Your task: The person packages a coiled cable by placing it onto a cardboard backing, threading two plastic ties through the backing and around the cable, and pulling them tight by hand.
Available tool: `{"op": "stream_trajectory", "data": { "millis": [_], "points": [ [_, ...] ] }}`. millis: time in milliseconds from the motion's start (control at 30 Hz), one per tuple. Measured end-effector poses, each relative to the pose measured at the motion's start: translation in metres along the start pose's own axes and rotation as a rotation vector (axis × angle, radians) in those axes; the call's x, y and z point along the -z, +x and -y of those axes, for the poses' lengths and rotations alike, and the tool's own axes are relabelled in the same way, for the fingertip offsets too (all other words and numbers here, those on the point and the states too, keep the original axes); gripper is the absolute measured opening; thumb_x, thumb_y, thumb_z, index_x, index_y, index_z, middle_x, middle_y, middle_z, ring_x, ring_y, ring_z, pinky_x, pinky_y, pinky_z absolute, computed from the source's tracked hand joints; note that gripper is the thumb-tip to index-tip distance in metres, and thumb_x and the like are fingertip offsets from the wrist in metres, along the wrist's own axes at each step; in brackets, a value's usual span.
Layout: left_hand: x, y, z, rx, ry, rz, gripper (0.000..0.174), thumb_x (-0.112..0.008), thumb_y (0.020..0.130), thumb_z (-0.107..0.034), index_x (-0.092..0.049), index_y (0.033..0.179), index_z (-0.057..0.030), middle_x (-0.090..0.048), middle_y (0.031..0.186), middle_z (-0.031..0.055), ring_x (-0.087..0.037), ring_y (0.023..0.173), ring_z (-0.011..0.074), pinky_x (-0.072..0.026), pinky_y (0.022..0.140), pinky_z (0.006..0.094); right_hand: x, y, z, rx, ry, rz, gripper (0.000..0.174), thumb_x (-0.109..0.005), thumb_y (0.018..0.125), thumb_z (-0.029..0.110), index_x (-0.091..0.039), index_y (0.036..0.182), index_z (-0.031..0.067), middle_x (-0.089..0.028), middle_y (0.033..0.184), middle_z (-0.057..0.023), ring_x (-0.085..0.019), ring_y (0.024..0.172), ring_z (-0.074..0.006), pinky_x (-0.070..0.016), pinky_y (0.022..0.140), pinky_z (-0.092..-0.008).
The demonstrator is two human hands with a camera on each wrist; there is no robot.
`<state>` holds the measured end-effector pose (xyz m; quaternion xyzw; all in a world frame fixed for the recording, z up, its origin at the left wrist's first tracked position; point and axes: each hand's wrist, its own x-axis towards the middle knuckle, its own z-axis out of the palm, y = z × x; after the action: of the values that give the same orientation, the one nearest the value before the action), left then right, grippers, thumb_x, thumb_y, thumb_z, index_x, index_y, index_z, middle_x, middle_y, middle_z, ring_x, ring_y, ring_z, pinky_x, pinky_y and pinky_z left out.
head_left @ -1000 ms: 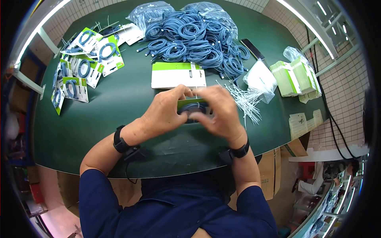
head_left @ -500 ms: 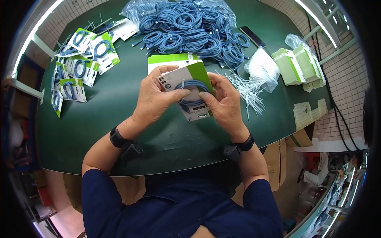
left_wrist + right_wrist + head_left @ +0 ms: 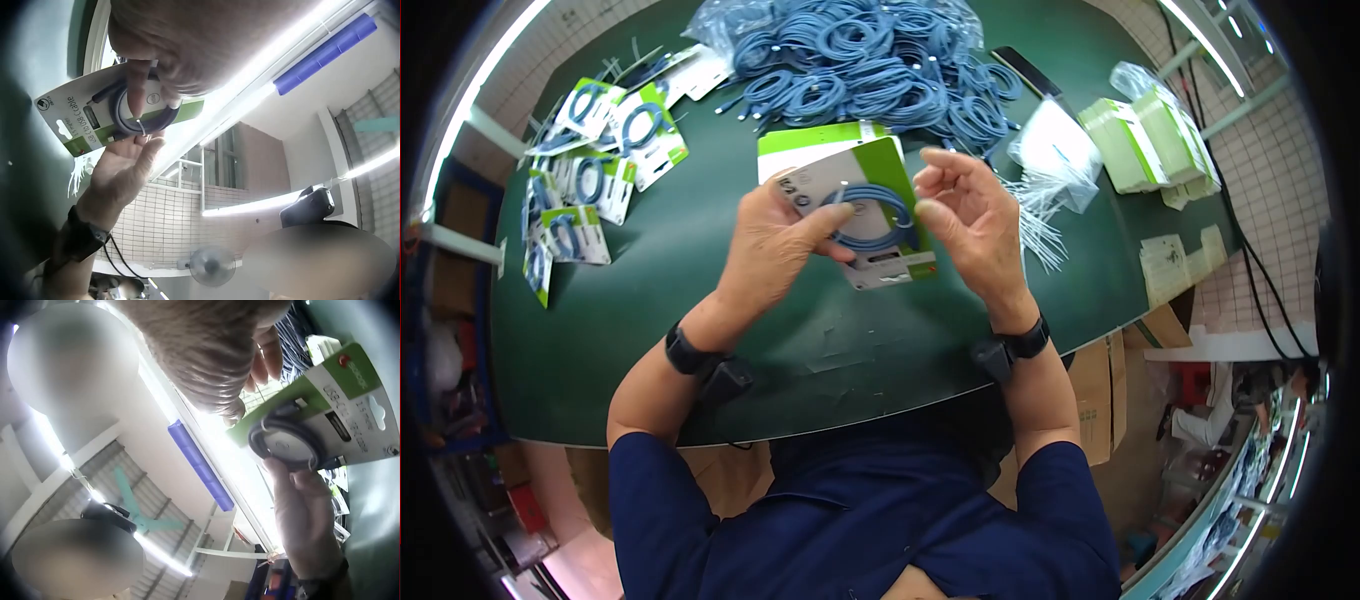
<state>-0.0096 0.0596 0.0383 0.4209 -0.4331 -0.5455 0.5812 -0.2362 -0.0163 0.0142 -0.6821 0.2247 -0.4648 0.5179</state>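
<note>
The left hand [image 3: 768,240] pinches a white and green card [image 3: 870,165] by its left side, thumb on the front. A coiled blue cable [image 3: 868,240] lies against the card's face, a white tie around the coil. In the right wrist view the card [image 3: 356,419] shows a hanging slot and printing, and the left hand [image 3: 306,519] holds its edge. Just right of the card is the right hand [image 3: 972,225], raised with its fingers loosely bent and holding nothing. Behind the card lies a stack of green and white cards [image 3: 785,145].
Blue coiled cables [image 3: 850,70] are heaped at the back beside a phone [image 3: 1027,72]. Carded cables [image 3: 590,180] lie at the left. White ties [image 3: 1040,225], a plastic bag [image 3: 1055,150] and card stacks [image 3: 1150,145] are at the right.
The card came up and turned its cable side to the head camera. The right hand has let go of the card and moved slightly right; the left hand keeps its grip.
</note>
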Motion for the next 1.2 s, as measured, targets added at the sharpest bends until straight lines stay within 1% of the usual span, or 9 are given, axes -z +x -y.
{"op": "stream_trajectory", "data": {
  "millis": [133,233,367,533,667,767,933,1067,1200],
  "points": [
    [0.013,0.0,-0.008,-0.137,0.108,-0.038,0.032,-0.072,0.098,0.0,-0.061,0.127,0.01,-0.073,0.117,0.0178,-0.076,0.091,0.0213,-0.0679,0.067,0.0289,0.04,0.014,0.007,-0.078,-0.269,-0.317,0.027,-0.074,0.095,0.002,-0.07,0.121,-0.0053,-0.074,0.103,-0.0092,-0.067,0.092,-0.0113,-0.0545,0.082,-0.025],
    [0.021,0.002,-0.009,-0.197,0.117,-0.067,0.032,-0.072,0.098,0.0,-0.062,0.126,0.0101,-0.073,0.116,0.0183,-0.076,0.093,0.0219,-0.0684,0.067,0.03,0.072,0.016,0.003,-0.255,-0.894,-0.281,0.013,-0.076,0.09,0.009,-0.078,0.098,-0.0014,-0.074,0.084,-0.0108,-0.07,0.082,-0.0168,-0.0556,0.077,-0.0306],
    [0.023,0.004,-0.006,-0.223,0.097,-0.083,0.032,-0.072,0.098,0.0,-0.062,0.127,0.0099,-0.073,0.116,0.0187,-0.076,0.094,0.0224,-0.0686,0.067,0.0302,0.082,0.01,-0.018,-0.214,-1.225,-0.117,0.016,-0.078,0.084,0.017,-0.079,0.088,0.0021,-0.074,0.083,-0.0149,-0.073,0.084,-0.0278,-0.0578,0.08,-0.0392],
    [0.022,0.004,0.0,-0.223,0.081,-0.076,0.033,-0.072,0.099,0.0,-0.061,0.128,0.0092,-0.073,0.117,0.0186,-0.076,0.095,0.0226,-0.0685,0.066,0.0298,0.074,0.01,-0.038,-0.34,-1.177,-0.039,0.017,-0.078,0.085,0.02,-0.079,0.091,0.0043,-0.076,0.09,-0.0153,-0.072,0.09,-0.0353,-0.0572,0.084,-0.046],
    [0.02,0.002,0.001,-0.219,0.077,-0.051,0.033,-0.072,0.099,0.0,-0.06,0.129,0.008,-0.072,0.119,0.018,-0.075,0.098,0.0231,-0.0686,0.067,0.0303,0.07,0.011,-0.047,-0.306,-1.219,-0.046,0.017,-0.076,0.088,0.02,-0.077,0.095,0.0048,-0.075,0.092,-0.0158,-0.072,0.093,-0.036,-0.0566,0.084,-0.047],
    [0.018,0.001,-0.001,-0.216,0.08,-0.015,0.033,-0.071,0.099,0.0,-0.06,0.129,0.0069,-0.071,0.12,0.0174,-0.075,0.1,0.0233,-0.0687,0.069,0.0308,0.069,0.009,-0.044,-0.144,-1.204,-0.073,0.017,-0.074,0.091,0.019,-0.074,0.1,0.005,-0.075,0.096,-0.0159,-0.071,0.094,-0.0374,-0.0563,0.084,-0.0477],
    [0.017,-0.002,-0.003,-0.202,0.152,0.034,0.033,-0.071,0.098,0.004,-0.06,0.129,0.0048,-0.07,0.122,0.0163,-0.074,0.104,0.0233,-0.0689,0.076,0.0333,0.06,0.01,-0.029,-0.17,-1.183,-0.13,0.016,-0.073,0.093,0.018,-0.073,0.101,0.0047,-0.075,0.097,-0.0154,-0.071,0.097,-0.0392,-0.056,0.084,-0.0485],
    [0.011,-0.01,-0.004,-0.216,0.207,0.061,0.031,-0.071,0.096,0.007,-0.063,0.127,0.0047,-0.071,0.124,0.0153,-0.073,0.105,0.0215,-0.0667,0.084,0.0334,0.058,0.009,-0.032,-0.019,-1.122,-0.207,0.018,-0.076,0.093,0.018,-0.072,0.101,0.0024,-0.076,0.093,-0.0146,-0.072,0.085,-0.0334,-0.0573,0.078,-0.0446],
    [0.0,-0.023,-0.019,-0.258,0.361,0.086,0.029,-0.072,0.094,0.009,-0.069,0.122,0.0045,-0.073,0.125,0.0155,-0.074,0.108,0.0219,-0.062,0.092,0.0332,0.06,0.012,-0.017,-0.138,-0.705,-0.152,0.023,-0.078,0.093,0.018,-0.07,0.103,-0.0016,-0.075,0.087,-0.0135,-0.069,0.072,-0.0208,-0.057,0.07,-0.0375]
  ]
}}
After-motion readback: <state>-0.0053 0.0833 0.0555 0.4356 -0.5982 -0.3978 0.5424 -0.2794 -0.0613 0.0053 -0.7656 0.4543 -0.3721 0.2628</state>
